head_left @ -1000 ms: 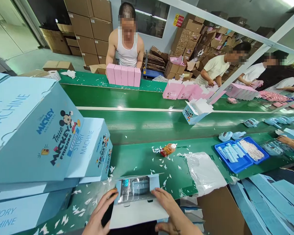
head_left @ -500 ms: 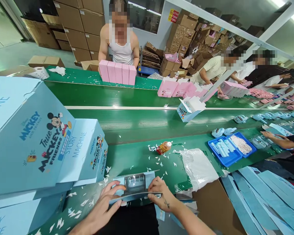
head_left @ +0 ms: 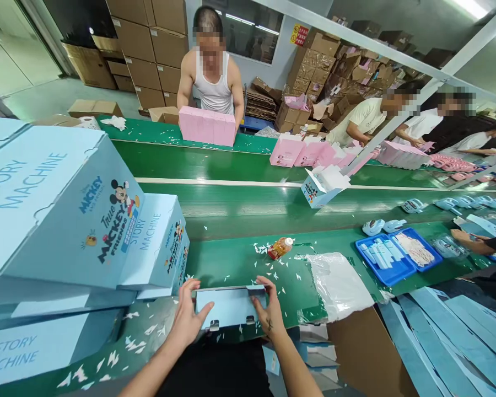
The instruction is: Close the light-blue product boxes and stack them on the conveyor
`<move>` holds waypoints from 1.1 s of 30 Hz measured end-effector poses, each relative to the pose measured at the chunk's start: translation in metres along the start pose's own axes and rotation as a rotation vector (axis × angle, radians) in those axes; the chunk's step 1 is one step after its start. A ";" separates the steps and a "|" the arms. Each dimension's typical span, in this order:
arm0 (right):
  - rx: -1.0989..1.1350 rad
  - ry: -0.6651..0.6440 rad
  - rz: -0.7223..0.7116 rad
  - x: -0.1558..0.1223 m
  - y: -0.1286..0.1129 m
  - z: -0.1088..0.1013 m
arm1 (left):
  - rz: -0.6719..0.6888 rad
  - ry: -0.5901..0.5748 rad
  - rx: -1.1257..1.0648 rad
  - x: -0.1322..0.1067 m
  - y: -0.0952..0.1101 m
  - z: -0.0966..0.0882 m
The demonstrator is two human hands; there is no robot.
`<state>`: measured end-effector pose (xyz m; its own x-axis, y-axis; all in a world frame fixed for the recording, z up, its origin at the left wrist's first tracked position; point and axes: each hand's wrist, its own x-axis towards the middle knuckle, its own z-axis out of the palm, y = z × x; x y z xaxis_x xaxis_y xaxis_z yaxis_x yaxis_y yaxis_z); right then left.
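Note:
A light-blue cardboard box (head_left: 228,306) lies in front of me at the near edge of the green table, its plain pale side up and two dark slots along its near edge. My left hand (head_left: 191,315) grips its left end, thumb over the top and fingers along the outer side. At the other end, my right hand (head_left: 269,310) is closed around the box, with the thumb pressing a raised flap at the corner. The clear plastic insert is out of sight.
Printed blue boxes (head_left: 82,209) are stacked at left. A drink bottle (head_left: 279,248), paper scraps, a plastic bag (head_left: 339,286) and blue trays (head_left: 386,259) lie ahead and right. Flat blue cartons (head_left: 458,336) rest at lower right. Co-workers handle pink boxes (head_left: 206,127) across the belt.
The box has turned so its plain side faces up, and the clear insert has gone from view. Both hands have shifted to its ends. The co-worker opposite pushed the pink boxes together.

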<state>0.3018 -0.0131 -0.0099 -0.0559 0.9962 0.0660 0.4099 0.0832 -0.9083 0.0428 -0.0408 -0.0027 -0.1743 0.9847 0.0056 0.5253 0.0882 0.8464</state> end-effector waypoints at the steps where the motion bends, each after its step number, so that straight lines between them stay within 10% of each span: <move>1: 0.035 0.004 -0.019 -0.002 0.002 -0.004 | 0.096 -0.059 -0.002 0.001 0.001 -0.005; 10: -0.399 -0.530 -0.262 0.005 -0.014 -0.074 | 0.497 -0.656 0.382 0.010 0.026 -0.070; 19: -0.667 -0.530 -0.440 -0.006 -0.043 -0.059 | 0.449 -0.624 0.614 -0.012 0.052 -0.053; 33: -0.666 -0.643 -0.571 -0.010 -0.022 -0.058 | 0.596 -0.524 0.647 -0.017 0.020 -0.038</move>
<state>0.3461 -0.0239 0.0332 -0.7814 0.6240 0.0029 0.5728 0.7192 -0.3932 0.0247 -0.0611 0.0344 0.5665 0.8234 -0.0334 0.7835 -0.5256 0.3316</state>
